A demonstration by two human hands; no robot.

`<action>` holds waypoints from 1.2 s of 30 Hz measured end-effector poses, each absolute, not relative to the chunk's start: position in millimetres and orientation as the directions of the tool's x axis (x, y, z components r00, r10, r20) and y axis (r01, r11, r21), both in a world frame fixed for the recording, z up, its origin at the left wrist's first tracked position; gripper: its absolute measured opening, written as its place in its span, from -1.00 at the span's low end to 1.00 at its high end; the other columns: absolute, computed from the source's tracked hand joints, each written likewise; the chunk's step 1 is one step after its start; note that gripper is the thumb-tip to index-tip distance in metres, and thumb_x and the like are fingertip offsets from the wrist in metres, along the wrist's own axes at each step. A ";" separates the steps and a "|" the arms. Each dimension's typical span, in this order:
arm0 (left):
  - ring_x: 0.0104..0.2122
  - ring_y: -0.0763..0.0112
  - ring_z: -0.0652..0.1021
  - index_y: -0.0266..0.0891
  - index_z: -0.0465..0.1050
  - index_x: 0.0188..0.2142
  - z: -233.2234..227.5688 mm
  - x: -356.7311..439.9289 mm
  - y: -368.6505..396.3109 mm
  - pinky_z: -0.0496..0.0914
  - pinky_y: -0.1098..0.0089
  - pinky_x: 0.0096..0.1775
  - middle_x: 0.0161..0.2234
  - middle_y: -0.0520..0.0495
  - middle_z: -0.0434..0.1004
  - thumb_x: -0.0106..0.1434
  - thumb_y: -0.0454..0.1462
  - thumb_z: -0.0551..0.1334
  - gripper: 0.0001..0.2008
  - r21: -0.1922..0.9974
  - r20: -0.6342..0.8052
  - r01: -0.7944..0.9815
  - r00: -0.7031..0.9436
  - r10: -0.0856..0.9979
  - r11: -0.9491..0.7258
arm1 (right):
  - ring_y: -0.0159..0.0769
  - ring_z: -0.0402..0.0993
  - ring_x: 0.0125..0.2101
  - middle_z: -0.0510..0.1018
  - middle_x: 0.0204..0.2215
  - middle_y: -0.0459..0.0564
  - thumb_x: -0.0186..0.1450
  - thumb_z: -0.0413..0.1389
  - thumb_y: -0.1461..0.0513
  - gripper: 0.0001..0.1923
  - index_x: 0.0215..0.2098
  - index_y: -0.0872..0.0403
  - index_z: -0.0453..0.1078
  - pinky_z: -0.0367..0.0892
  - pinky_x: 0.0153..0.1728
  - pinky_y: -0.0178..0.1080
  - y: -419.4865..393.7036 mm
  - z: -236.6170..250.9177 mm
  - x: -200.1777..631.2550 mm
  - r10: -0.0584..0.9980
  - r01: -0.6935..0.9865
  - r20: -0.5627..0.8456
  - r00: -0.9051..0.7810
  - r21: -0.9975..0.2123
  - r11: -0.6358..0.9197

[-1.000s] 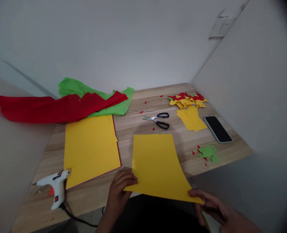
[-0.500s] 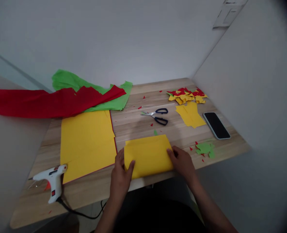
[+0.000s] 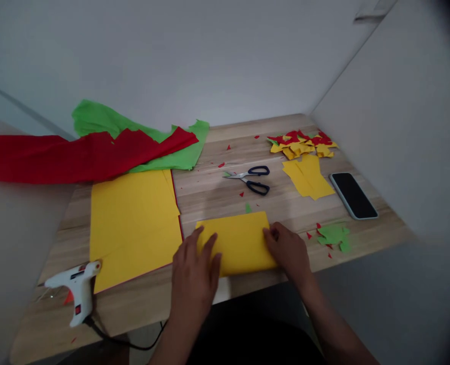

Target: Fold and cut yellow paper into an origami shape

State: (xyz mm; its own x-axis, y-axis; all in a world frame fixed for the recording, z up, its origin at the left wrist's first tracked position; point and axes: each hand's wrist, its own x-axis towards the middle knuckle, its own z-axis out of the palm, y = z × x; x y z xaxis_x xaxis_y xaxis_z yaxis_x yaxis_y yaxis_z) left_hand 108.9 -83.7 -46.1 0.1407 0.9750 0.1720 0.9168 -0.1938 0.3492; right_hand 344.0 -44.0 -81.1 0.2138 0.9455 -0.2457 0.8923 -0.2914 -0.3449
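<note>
Both hands are flat on the folded yellow sheet (image 3: 237,242) at the near edge of the table (image 3: 217,195): the left hand (image 3: 194,274) lies open with fingers spread across its left end, the right hand (image 3: 288,251) presses loosely on its right edge, neither one clenched. The sheet already sits doubled over, so the fold looks made and only the creasing seems left. Just beyond the hands lie the scissors (image 3: 250,180), farther right the phone (image 3: 353,195), left the glue gun (image 3: 75,289); no writing is legible anywhere.

The red paper (image 3: 38,157) runs off the left edge (the glue gun (image 3: 75,289) cord leaves below)
</note>
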 end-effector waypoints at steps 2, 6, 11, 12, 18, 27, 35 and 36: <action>0.25 0.02 0.33 -0.13 0.40 0.16 -39.3 124.1 -76.3 0.29 -0.04 0.18 0.28 -0.23 0.29 0.37 -0.21 0.16 -0.62 0.341 0.089 0.856 0.382 0.920 -0.388 | -0.25 0.44 -0.49 0.57 -0.49 -0.05 0.38 0.01 0.09 -0.77 -0.36 0.01 0.38 -0.07 -0.49 -0.28 -43.2 -81.0 343.6 0.941 0.895 -0.257 0.221 -0.329 -0.301; 0.32 -0.04 0.22 -0.04 0.30 0.25 -40.6 149.0 -51.4 0.18 -0.16 0.24 0.36 -0.22 0.15 0.33 -0.03 0.21 -0.47 0.357 -0.177 0.798 0.568 0.804 -0.485 | -0.25 0.46 -0.50 0.57 -0.50 -0.09 0.37 0.03 0.08 -0.78 -0.36 0.00 0.37 -0.04 -0.50 -0.29 -41.5 -80.8 344.1 0.929 0.881 -0.287 0.233 -0.342 -0.326; 0.34 -0.13 0.16 -0.05 0.24 0.30 -61.0 149.5 -31.9 0.13 -0.22 0.24 0.38 -0.29 0.09 0.30 -0.01 0.24 -0.39 0.310 -0.237 0.778 0.620 0.748 -0.547 | -0.22 0.47 -0.48 0.57 -0.53 -0.07 0.34 0.06 0.07 -0.76 -0.42 0.01 0.36 0.00 -0.50 -0.28 -36.2 -79.5 348.2 0.934 0.861 -0.288 0.211 -0.398 -0.317; 0.34 -0.14 0.15 -0.06 0.23 0.30 -65.4 147.3 -31.4 0.13 -0.23 0.23 0.38 -0.30 0.09 0.29 -0.02 0.25 -0.37 0.298 -0.211 0.772 0.627 0.750 -0.561 | -0.22 0.47 -0.48 0.57 -0.53 -0.07 0.34 0.05 0.06 -0.74 -0.43 0.01 0.36 0.01 -0.49 -0.27 -34.5 -78.9 349.4 0.936 0.856 -0.288 0.205 -0.411 -0.314; 0.35 -0.10 0.13 -0.05 0.17 0.33 -78.4 141.2 -35.9 0.10 -0.22 0.24 0.40 -0.25 0.05 0.31 -0.05 0.24 -0.37 0.288 -0.067 0.743 0.644 0.762 -0.603 | -0.26 0.44 -0.54 0.56 -0.58 -0.06 0.33 0.02 0.05 -0.67 -0.52 0.01 0.35 0.04 -0.52 -0.25 -26.6 -78.1 354.8 0.925 0.807 -0.321 0.204 -0.479 -0.344; 0.36 -0.12 0.10 -0.03 0.17 0.33 -82.3 144.6 -31.4 0.04 -0.25 0.26 0.42 -0.20 -0.01 0.31 -0.05 0.23 -0.37 0.338 -0.049 0.736 0.636 0.770 -0.587 | -0.32 0.36 -0.64 0.49 -0.66 -0.11 0.30 0.08 0.01 -0.66 -0.54 0.01 0.34 0.03 -0.58 -0.29 -29.7 -83.2 356.5 0.901 0.763 -0.341 0.267 -0.497 -0.415; 0.35 -0.13 0.11 -0.01 0.13 0.35 -86.4 145.0 -33.4 0.06 -0.28 0.24 0.41 -0.22 0.00 0.31 -0.04 0.21 -0.35 0.301 -0.034 0.740 0.638 0.769 -0.601 | -0.32 0.37 -0.67 0.50 -0.67 -0.10 0.32 0.06 -0.02 -0.65 -0.51 0.00 0.33 0.05 -0.61 -0.30 -31.5 -84.9 356.5 0.917 0.774 -0.315 0.245 -0.506 -0.380; 0.36 -0.13 0.10 -0.01 0.11 0.35 -86.9 144.9 -33.2 0.05 -0.28 0.25 0.42 -0.22 -0.02 0.30 -0.04 0.21 -0.33 0.296 -0.036 0.741 0.640 0.768 -0.603 | -0.31 0.38 -0.68 0.50 -0.67 -0.10 0.31 0.06 -0.03 -0.64 -0.51 0.00 0.32 0.05 -0.62 -0.30 -31.6 -84.8 356.6 0.917 0.770 -0.316 0.245 -0.511 -0.381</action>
